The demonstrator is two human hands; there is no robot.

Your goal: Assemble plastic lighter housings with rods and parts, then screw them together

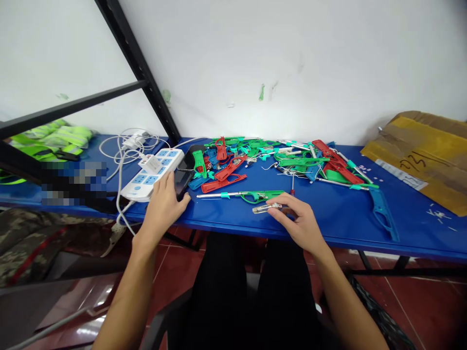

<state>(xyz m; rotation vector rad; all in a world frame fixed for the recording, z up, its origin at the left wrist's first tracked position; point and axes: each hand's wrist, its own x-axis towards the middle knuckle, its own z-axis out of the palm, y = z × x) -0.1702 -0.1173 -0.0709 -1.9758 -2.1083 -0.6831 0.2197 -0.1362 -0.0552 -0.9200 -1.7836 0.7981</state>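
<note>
**Two hands at a blue table of plastic shells**

One green shell (260,196) with a metal rod lay alone on the blue table (339,214); just in front of it the right hand (297,221) pinched one small clear tube (265,209) between thumb and forefinger, its other fingers curled; to the shell's left the left hand (163,206) rested with fingers close together on one dark phone (182,180); further left lay one white power strip (155,172); behind the shell sat a tangled pile (277,158) of red, green and blue parts, too jumbled to count; one blue shell (382,212) lay well to its right; one cardboard sheet (419,155) beyond that.
</note>
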